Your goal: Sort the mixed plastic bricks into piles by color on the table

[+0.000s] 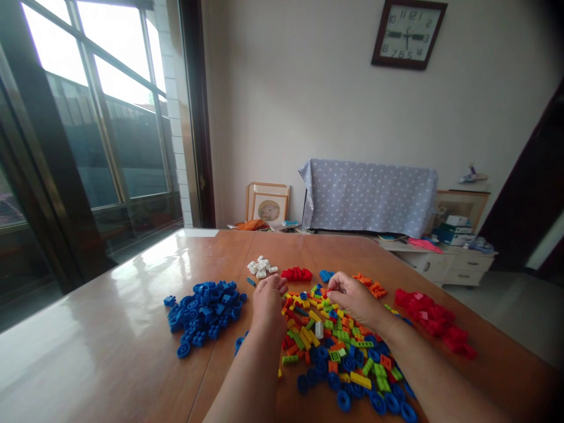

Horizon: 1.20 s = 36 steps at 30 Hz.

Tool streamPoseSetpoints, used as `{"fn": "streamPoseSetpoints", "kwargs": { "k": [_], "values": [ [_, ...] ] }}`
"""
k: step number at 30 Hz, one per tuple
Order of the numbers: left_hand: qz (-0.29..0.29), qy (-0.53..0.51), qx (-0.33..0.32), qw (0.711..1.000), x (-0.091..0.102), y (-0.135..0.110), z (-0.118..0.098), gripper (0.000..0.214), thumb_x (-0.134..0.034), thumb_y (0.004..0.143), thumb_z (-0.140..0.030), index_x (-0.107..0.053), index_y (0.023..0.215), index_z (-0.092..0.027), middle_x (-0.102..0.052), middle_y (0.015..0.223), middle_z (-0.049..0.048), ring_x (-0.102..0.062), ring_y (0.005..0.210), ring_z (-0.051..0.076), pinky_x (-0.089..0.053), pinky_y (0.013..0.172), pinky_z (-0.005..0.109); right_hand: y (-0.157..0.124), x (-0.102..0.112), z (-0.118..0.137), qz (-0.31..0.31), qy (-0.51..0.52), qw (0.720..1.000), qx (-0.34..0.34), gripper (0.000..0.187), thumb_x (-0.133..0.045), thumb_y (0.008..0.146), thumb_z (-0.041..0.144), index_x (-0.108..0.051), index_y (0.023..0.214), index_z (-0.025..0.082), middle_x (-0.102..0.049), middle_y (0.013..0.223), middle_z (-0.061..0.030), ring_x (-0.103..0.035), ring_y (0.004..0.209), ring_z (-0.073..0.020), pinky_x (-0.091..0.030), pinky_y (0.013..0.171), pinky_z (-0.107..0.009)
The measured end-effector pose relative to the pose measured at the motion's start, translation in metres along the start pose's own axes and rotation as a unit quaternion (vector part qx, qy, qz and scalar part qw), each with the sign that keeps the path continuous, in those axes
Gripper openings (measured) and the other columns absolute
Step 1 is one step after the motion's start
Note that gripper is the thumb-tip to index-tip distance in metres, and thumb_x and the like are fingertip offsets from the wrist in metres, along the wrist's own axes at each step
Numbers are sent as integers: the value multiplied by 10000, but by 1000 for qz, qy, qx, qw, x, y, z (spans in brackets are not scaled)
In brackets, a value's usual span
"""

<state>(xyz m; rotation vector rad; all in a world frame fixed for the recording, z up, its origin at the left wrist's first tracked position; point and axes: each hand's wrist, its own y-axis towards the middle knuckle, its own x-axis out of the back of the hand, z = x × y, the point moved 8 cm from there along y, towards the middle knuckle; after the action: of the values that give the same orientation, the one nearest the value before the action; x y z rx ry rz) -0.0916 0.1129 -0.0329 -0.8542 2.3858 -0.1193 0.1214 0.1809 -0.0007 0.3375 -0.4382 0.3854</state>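
I counted one mixed brick pile [341,336] toward the table [132,329]'s near edge, left hand [268,296] and right hand [349,296] at its far side, their grip I couldn't tell, and one blue pile [205,311] with room leftward.

- The left hand's [268,294] fingertips were blurred; whether they held anything could not be told.
- Whatever the right hand [350,296] pinched was too small to tell.
- Both forearms ran off the bottom edge, hiding parts of the mixed bricks [317,329].
- The left edge cut off the table [110,352] and the window [118,129].
- A dotted cloth [370,197] hid what stood beneath it.
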Motion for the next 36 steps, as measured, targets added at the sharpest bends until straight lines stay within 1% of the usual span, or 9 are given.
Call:
{"fn": "streamPoseSetpoints", "kwargs": {
  "k": [3, 6, 11, 16, 20, 23, 28, 33, 36],
  "values": [
    [1, -1, 7, 1000, 0, 1, 1, 282, -720, 708, -322, -610, 929, -188, -721, 903, 60, -626, 696, 138, -372, 585, 234, 3, 0, -2, 7, 42, 999, -31, 194, -614, 821, 341, -588, 945, 194, -612, 777, 23, -559, 703, -131, -427, 608, -233],
    [1, -7, 12, 1000, 1, 2, 2, 297, -706, 720, -321, -607, 969, -192, -726, 929, 64, -630, 720, 141, -383, 595, 240, 10, 2, -4, 9, 33, 998, -47, 243, -617, 818, 350, -644, 989, 179, -644, 804, 6, -571, 717, -132, -434, 615, -233],
    [9, -19, 10, 1000, 2, 3, 1, 317, -701, 727, -323, -610, 1000, -188, -728, 946, 74, -641, 748, 150, -384, 603, 242, 41, 1, -14, -11, -2, 998, -69, 285, -599, 798, 305, -678, 1041, 179, -685, 808, -6, -605, 692, -129, -453, 608, -225],
    [2, -15, 13, 1000, 4, 4, 1, 297, -697, 734, -333, -615, 980, -189, -728, 964, 77, -650, 784, 164, -394, 612, 252, 83, -2, -25, -67, -77, 992, -77, 167, -611, 745, 243, -655, 894, 180, -670, 710, 10, -592, 620, -118, -439, 574, -209],
    [5, -18, 12, 1000, 4, 5, 1, 287, -695, 740, -337, -614, 971, -188, -726, 960, 80, -658, 797, 171, -392, 609, 250, 111, -14, -30, -80, -125, 986, -76, 107, -648, 704, 209, -693, 797, 182, -684, 705, 3, -589, 643, -123, -414, 580, -208],
    [4, -21, 12, 1000, 5, 6, 1, 287, -691, 738, -341, -606, 965, -187, -721, 944, 82, -665, 798, 180, -381, 595, 246, 124, -24, -34, -79, -157, 981, -85, 90, -672, 681, 193, -715, 759, 185, -686, 686, -1, -583, 638, -130, -396, 573, -213],
    [0, -15, 9, 1000, 5, 7, 2, 292, -690, 728, -362, -604, 946, -188, -710, 904, 79, -672, 795, 196, -379, 594, 252, 134, -33, -41, -77, -182, 975, -102, 87, -676, 696, 202, -719, 771, 192, -693, 671, -1, -594, 626, -129, -387, 563, -208],
    [5, -17, 2, 1000, 5, 7, 2, 283, -685, 727, -355, -603, 939, -187, -707, 890, 76, -667, 781, 191, -377, 596, 254, 132, -31, -45, -81, -181, 974, -106, 159, -609, 753, 215, -717, 867, 194, -719, 721, -9, -611, 621, -123, -386, 552, -201],
    [6, -16, 3, 1000, 4, 6, 2, 279, -682, 733, -356, -600, 943, -191, -707, 888, 74, -665, 782, 190, -378, 600, 258, 131, -34, -50, -68, -174, 976, -111, 146, -595, 771, 224, -705, 863, 197, -719, 703, -7, -612, 590, -114, -387, 536, -188]
  ]
}}
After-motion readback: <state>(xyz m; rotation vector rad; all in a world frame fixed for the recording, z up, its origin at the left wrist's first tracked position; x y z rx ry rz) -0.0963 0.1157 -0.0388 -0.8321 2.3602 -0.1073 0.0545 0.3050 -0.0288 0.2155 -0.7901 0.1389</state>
